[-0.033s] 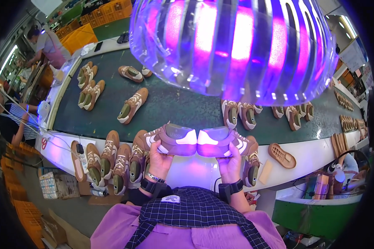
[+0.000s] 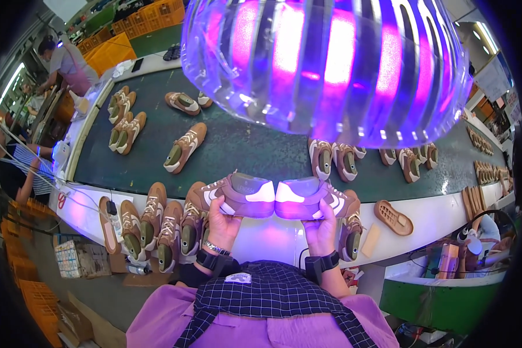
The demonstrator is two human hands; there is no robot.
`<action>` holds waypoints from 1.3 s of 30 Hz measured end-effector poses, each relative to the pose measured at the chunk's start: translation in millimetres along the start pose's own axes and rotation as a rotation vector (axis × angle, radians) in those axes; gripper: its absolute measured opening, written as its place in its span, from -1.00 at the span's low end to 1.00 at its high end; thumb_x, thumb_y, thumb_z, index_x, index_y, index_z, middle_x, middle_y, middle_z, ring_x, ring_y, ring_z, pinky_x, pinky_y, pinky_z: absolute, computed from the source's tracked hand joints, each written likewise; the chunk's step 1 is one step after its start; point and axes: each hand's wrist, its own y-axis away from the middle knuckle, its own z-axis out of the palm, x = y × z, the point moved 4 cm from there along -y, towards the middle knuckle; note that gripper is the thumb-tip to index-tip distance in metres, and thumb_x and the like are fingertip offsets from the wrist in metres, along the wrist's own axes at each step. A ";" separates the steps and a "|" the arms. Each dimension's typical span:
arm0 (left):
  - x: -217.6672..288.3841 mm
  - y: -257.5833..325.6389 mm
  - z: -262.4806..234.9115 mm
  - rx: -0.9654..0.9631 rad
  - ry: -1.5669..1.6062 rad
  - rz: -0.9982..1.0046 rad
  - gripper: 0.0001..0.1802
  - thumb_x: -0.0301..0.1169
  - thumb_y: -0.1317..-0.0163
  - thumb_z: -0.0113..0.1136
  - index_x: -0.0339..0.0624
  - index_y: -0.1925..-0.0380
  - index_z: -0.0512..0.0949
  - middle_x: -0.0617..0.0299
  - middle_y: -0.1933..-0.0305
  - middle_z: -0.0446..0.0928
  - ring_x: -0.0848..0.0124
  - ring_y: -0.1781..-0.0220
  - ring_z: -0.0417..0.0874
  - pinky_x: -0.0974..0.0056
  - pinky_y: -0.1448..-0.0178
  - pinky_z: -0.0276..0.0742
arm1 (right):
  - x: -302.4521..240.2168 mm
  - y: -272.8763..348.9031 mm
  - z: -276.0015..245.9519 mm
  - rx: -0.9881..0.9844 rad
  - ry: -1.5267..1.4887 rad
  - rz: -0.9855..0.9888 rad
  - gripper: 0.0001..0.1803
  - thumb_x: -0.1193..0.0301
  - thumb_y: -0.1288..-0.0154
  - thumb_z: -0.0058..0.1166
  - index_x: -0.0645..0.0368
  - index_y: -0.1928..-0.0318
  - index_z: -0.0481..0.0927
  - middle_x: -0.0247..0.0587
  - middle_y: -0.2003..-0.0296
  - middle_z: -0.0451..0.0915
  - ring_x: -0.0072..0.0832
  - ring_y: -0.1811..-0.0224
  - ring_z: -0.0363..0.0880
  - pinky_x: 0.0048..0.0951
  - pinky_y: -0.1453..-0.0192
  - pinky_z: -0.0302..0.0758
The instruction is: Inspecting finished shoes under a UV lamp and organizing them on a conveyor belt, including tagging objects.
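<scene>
Both my hands hold up a brown sneaker with white trim, one in each, heel to heel under the purple-lit lamp. My left hand [image 2: 224, 223] grips the left sneaker [image 2: 233, 193] from below, its toe to the left. Around the right sneaker [image 2: 309, 199] my right hand [image 2: 320, 228] is closed, that toe to the right. The two white heels almost touch; I cannot tell whether they do. Several matching sneakers [image 2: 169, 229] stand on the white ledge beside my left hand. Another sneaker [image 2: 350, 232] sits just right of my right hand.
A caged lamp [image 2: 330, 75] glowing purple hangs low in front. Beyond the white ledge [image 2: 272, 235] runs a dark green conveyor belt [image 2: 243, 139] carrying more sneakers. A brown sole [image 2: 393, 218] lies on the ledge at right. Co-workers [image 2: 69, 64] are at the left; cables cross there.
</scene>
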 end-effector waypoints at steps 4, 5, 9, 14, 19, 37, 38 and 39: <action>-0.8 -0.1 -1.2 -0.005 -0.008 -0.003 -0.52 -0.32 -0.05 0.18 -0.12 -0.03 0.44 0.23 -0.03 0.52 0.25 -0.10 0.50 0.07 -0.25 0.38 | 0.9 -0.5 -1.2 0.016 -0.004 0.004 -0.60 0.36 -0.25 0.04 0.20 -0.09 0.41 -0.20 0.00 0.51 -0.34 -0.04 0.49 -0.20 -0.18 0.42; -1.1 -0.2 -1.4 -0.006 -0.005 -0.007 -0.52 -0.32 -0.05 0.18 -0.12 -0.03 0.45 0.23 -0.03 0.52 0.25 -0.11 0.49 0.07 -0.25 0.38 | 1.2 -0.4 -1.6 0.024 -0.007 0.004 -0.60 0.36 -0.25 0.04 0.20 -0.08 0.41 -0.20 0.00 0.51 -0.34 -0.04 0.49 -0.20 -0.18 0.42; -1.2 0.1 -1.9 -0.004 -0.020 0.004 -0.52 -0.30 -0.04 0.18 -0.12 -0.03 0.44 0.23 -0.03 0.52 0.25 -0.11 0.49 0.06 -0.26 0.37 | 2.0 -0.5 -2.5 0.043 -0.021 0.013 -0.60 0.35 -0.25 0.04 0.20 -0.08 0.41 -0.20 0.00 0.51 -0.34 -0.04 0.49 -0.19 -0.18 0.41; -0.8 2.4 0.4 -0.013 -0.021 0.002 -0.55 -0.31 -0.08 0.15 -0.13 -0.02 0.44 0.22 -0.03 0.52 0.25 -0.10 0.49 0.08 -0.24 0.38 | 1.7 0.9 -0.6 0.026 -0.017 0.018 -0.60 0.35 -0.27 0.03 0.21 -0.10 0.40 -0.19 -0.02 0.50 -0.34 -0.06 0.48 -0.20 -0.19 0.41; 1.6 4.1 3.0 -0.013 -0.032 0.020 -0.59 -0.33 -0.11 0.12 -0.14 0.00 0.45 0.23 0.00 0.53 0.27 -0.08 0.51 0.09 -0.21 0.40 | -0.1 3.2 2.9 0.020 0.025 -0.006 -0.60 0.34 -0.29 -0.01 0.21 -0.10 0.39 -0.18 -0.02 0.50 -0.34 -0.07 0.48 -0.21 -0.20 0.41; 6.3 4.5 5.7 -0.080 -0.075 0.026 -0.60 -0.34 -0.11 0.15 -0.15 0.01 0.45 0.25 0.03 0.54 0.32 -0.02 0.54 0.17 -0.15 0.47 | -4.9 1.4 6.2 -0.023 0.077 -0.031 -0.62 0.36 -0.27 0.03 0.21 -0.07 0.41 -0.21 0.02 0.51 -0.37 -0.03 0.50 -0.27 -0.15 0.44; 4.9 4.6 5.6 -0.074 -0.072 0.027 -0.60 -0.33 -0.12 0.15 -0.15 0.01 0.45 0.25 0.02 0.54 0.33 -0.02 0.54 0.17 -0.15 0.46 | -4.3 2.1 8.1 -0.048 0.050 -0.030 -0.62 0.37 -0.27 0.02 0.22 -0.07 0.40 -0.21 0.01 0.51 -0.36 -0.03 0.50 -0.27 -0.17 0.42; 3.6 4.9 4.9 -0.051 -0.076 0.033 -0.59 -0.32 -0.12 0.15 -0.15 0.00 0.45 0.25 0.02 0.54 0.33 -0.03 0.54 0.17 -0.15 0.46 | -3.0 1.9 7.5 -0.010 0.034 -0.014 -0.62 0.36 -0.28 0.01 0.22 -0.08 0.40 -0.19 0.00 0.50 -0.34 -0.04 0.49 -0.24 -0.19 0.41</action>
